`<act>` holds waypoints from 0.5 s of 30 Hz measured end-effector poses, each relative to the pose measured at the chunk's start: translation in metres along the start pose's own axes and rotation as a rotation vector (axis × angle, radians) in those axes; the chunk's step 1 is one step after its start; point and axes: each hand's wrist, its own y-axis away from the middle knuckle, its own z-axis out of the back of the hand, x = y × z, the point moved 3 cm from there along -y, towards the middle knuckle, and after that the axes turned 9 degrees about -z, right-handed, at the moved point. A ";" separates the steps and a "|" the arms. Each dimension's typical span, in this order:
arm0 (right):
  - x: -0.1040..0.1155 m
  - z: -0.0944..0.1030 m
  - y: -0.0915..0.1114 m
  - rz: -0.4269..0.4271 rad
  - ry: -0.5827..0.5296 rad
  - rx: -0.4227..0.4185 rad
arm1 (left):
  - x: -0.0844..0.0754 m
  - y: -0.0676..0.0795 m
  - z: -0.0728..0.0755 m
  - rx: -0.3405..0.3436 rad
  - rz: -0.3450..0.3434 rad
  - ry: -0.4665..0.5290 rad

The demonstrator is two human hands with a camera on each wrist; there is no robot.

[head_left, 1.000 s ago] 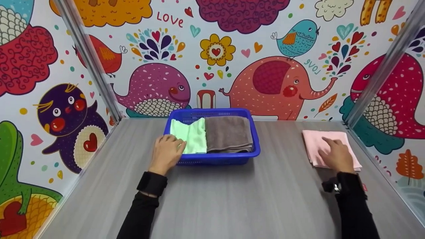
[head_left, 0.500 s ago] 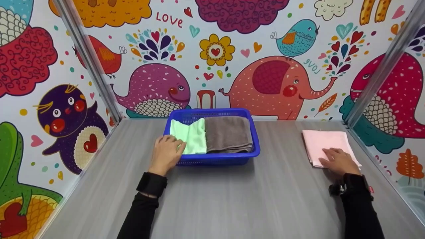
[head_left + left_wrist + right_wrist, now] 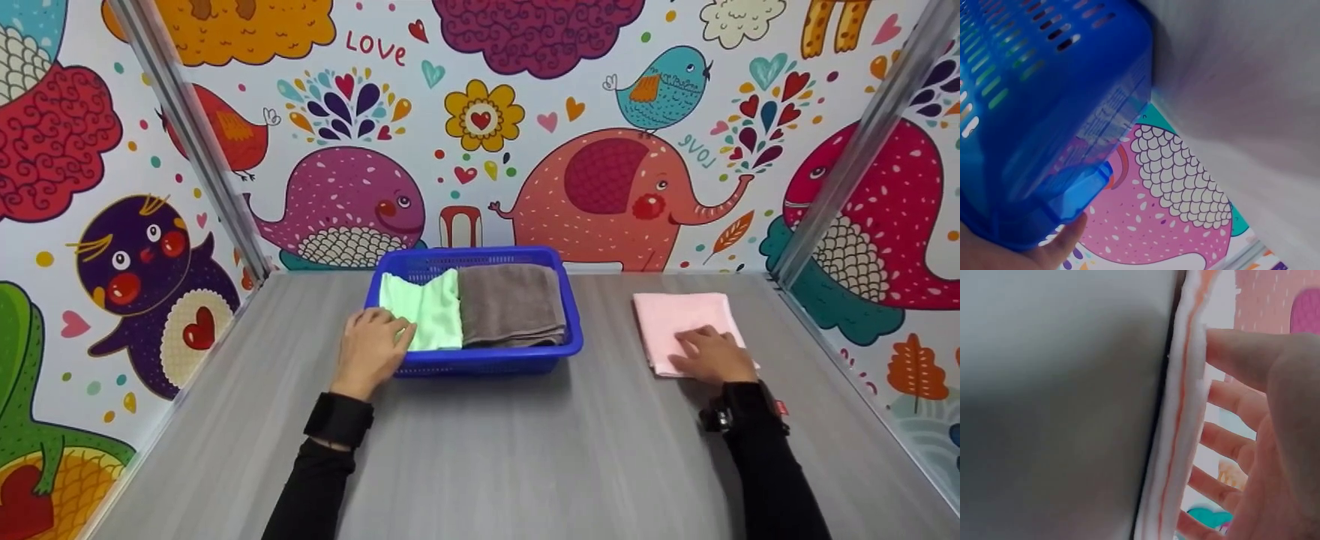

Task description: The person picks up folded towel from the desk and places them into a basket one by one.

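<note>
My left hand (image 3: 371, 349) rests at the left front corner of a blue plastic basket (image 3: 574, 319), fingers bent over its rim. In the left wrist view, part of that hand (image 3: 1053, 250) shows against the rim of the slotted basket (image 3: 1089, 73). Inside the basket lie a folded light green cloth (image 3: 435, 304) and, to its right, a folded grey-brown towel (image 3: 510, 300). On the right, my right hand (image 3: 716, 356) has its fingertips on top of a folded pink towel (image 3: 667, 315). The right wrist view shows the towel's layered edge (image 3: 1185, 416) lying flat, with spread fingers (image 3: 1224, 439) touching its top.
A grey wood-grain table (image 3: 510, 450) lies under everything. Walls printed with cartoon animals (image 3: 600, 195) enclose the back and sides, with metal corner posts (image 3: 855, 150) at left and right. The basket stands close to the back wall.
My right hand has lowered onto the pink towel, and the towel has slid left with it, toward the basket. My left hand and the basket have stayed in place; the view has shifted slightly.
</note>
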 end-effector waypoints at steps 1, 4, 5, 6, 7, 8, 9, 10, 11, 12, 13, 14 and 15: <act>0.008 -0.002 -0.001 0.009 0.006 -0.004 | 0.000 0.000 0.000 -0.005 -0.001 0.001; 0.033 -0.008 -0.006 0.048 0.028 -0.031 | 0.000 0.000 0.001 -0.012 -0.002 0.003; 0.040 -0.009 -0.007 0.061 0.035 -0.044 | 0.000 0.000 0.000 -0.011 -0.003 0.004; 0.048 -0.011 -0.008 0.074 0.041 -0.055 | 0.000 0.000 0.000 -0.012 -0.003 0.005; 0.054 -0.012 -0.009 0.085 0.046 -0.064 | 0.000 0.001 0.000 -0.011 -0.003 0.005; 0.061 -0.013 -0.011 0.091 0.046 -0.069 | 0.000 0.001 0.000 -0.009 -0.002 0.005; 0.067 -0.014 -0.012 0.095 0.043 -0.071 | 0.000 0.001 0.000 -0.007 0.000 0.006; 0.071 -0.015 -0.014 0.101 0.043 -0.075 | 0.000 0.001 0.000 -0.005 0.003 0.007; 0.076 -0.015 -0.015 0.109 0.043 -0.079 | 0.000 0.001 0.000 -0.003 0.007 0.004; 0.080 -0.016 -0.016 0.117 0.042 -0.084 | 0.000 0.001 0.000 -0.002 0.010 0.002; 0.083 -0.016 -0.017 0.125 0.040 -0.088 | 0.000 0.001 0.000 0.000 0.012 0.000; 0.086 -0.017 -0.019 0.130 0.035 -0.092 | 0.000 0.000 0.000 0.003 0.015 -0.002; 0.087 -0.018 -0.020 0.135 0.032 -0.098 | 0.000 0.000 0.000 0.005 0.017 -0.004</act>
